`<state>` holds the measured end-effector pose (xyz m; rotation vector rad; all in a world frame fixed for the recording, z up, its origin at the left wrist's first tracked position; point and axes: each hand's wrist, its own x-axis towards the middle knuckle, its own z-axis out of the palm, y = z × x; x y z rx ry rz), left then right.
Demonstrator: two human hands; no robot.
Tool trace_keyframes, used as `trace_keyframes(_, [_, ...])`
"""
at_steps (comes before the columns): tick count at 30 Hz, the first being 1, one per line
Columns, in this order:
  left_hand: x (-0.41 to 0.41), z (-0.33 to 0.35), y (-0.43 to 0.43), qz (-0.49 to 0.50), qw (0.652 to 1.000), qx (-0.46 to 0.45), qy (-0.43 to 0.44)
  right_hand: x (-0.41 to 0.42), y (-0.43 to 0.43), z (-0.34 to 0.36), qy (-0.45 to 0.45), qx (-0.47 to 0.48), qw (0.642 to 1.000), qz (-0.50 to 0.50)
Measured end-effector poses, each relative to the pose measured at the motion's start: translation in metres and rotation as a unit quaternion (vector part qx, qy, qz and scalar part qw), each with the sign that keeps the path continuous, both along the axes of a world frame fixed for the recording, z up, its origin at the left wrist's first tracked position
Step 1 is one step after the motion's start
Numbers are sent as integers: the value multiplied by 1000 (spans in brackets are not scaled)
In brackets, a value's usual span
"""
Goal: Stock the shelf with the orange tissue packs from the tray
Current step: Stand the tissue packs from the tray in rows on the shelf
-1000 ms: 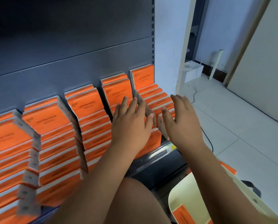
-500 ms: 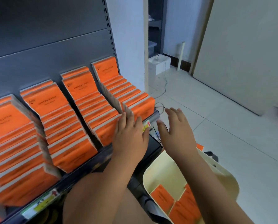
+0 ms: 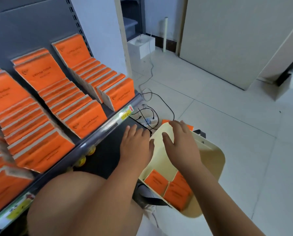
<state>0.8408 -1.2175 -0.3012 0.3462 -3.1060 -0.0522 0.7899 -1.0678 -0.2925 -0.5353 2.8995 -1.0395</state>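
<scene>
Both hands are empty and spread, palms down, fingers loosely apart. Left hand (image 3: 136,145) hovers over the dark gap between the shelf edge and the tray, its fingertips near the tray's far-left rim. Right hand (image 3: 181,143) hovers above the far part of the tray (image 3: 215,160), close beside the left hand but not touching it; neither hand is touching a pack.

A few orange tissue packs (image 3: 169,188) lie in the near part of the cream tray, partly hidden by the right forearm. One more orange pack (image 3: 165,121) shows on the floor just past the tray's far rim, mostly covered by it.

To the left, the shelf (image 3: 98,132) carries rows of orange packs (image 3: 84,120) standing on edge and leaning back, one behind another, running from the front lip to the grey back panel. The rightmost row ends with a front pack (image 3: 122,97) just behind the lip. Price labels (image 3: 127,114) sit in the clear strip along the shelf front. Yellow round items (image 3: 86,155) show beneath the shelf edge; what they are cannot be told.

A bare knee (image 3: 71,201) fills the near centre. Farther out, black and white cables (image 3: 149,106) trail across the pale tiled floor (image 3: 227,116) toward a small white box (image 3: 141,45) by the doorway.
</scene>
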Motion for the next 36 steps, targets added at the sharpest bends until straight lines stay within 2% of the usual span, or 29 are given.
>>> trace_keyframes(6, [-13, -38, 12, -15, 992, 119, -44, 16, 36, -67, -118, 22, 991, -66])
trace_keyframes(11, [-23, -84, 32, 16, 959, 249, -134, 29, 52, -114, -230, 34, 967, -106])
trace_keyframes(16, [-35, -126, 31, 17, 931, 245, -271, 34, 58, -154, -346, 46, 924, -158])
trace_keyframes(19, [-39, -152, 23, 55, 912, 275, -299, 34, 59, -181, -393, 74, 898, -183])
trace_keyframes(22, [-43, -177, 16, 93, 896, 297, -316, 34, 59, -199, -457, 54, 859, -224])
trace_keyframes(24, [-45, -197, 13, 118, 889, 301, -323, 33, 55, -203, -454, 127, 862, -188])
trace_keyframes(26, [-46, -210, 13, 138, 878, 301, -345, 27, 48, -209, -451, 137, 862, -184])
trace_keyframes(28, [-49, -222, 16, 142, 858, 299, -393, 18, 43, -209, -495, 63, 839, -215])
trace_keyframes(30, [-53, -227, 19, 146, 831, 307, -439, 17, 36, -218, -535, -84, 772, -334])
trace_keyframes(32, [-58, -235, 19, 174, 796, 347, -464, 26, 32, -224, -574, -163, 716, -362])
trace_keyframes(34, [-61, -235, 16, 199, 778, 372, -467, 36, 30, -233, -591, -208, 674, -392])
trace_keyframes(36, [-65, -244, 13, 203, 775, 380, -462, 39, 28, -240, -562, -230, 660, -443])
